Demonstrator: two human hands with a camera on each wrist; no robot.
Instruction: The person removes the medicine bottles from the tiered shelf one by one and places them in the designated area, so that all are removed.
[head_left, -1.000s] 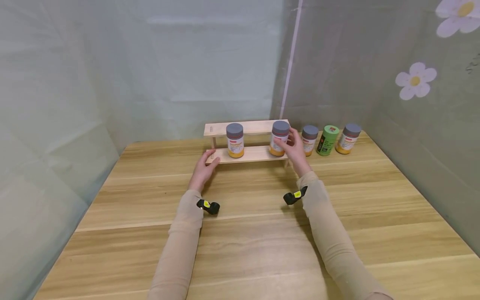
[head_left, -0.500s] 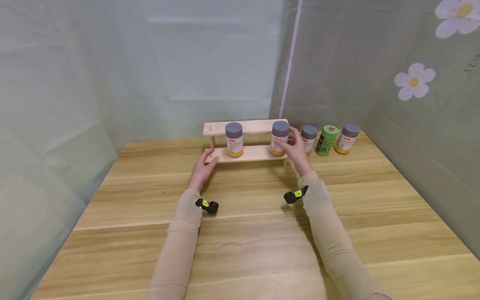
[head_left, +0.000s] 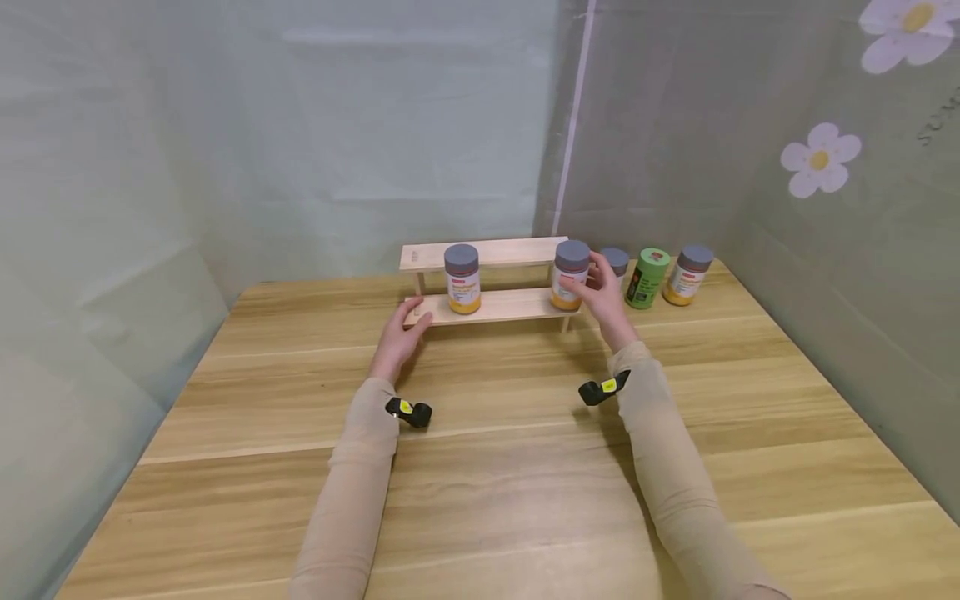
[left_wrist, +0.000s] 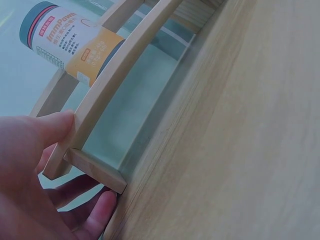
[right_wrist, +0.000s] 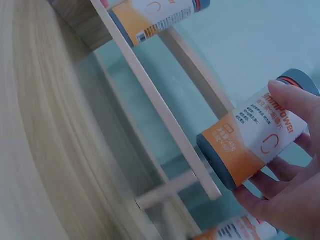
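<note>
A grey-capped jar (head_left: pixel 570 268) has shifted toward three o'clock, gripped in the right hand (head_left: pixel 606 304); the left hand (head_left: pixel 400 336) pinches the wooden rack (head_left: pixel 517 305) at nine o'clock.

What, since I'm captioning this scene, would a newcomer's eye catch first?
Probably the rack at the back of the table, its left end gripped by the left hand. The right hand holds a jar at the rack's right end. Farther right, a green jar stands out between two gray-lidded jars.
</note>
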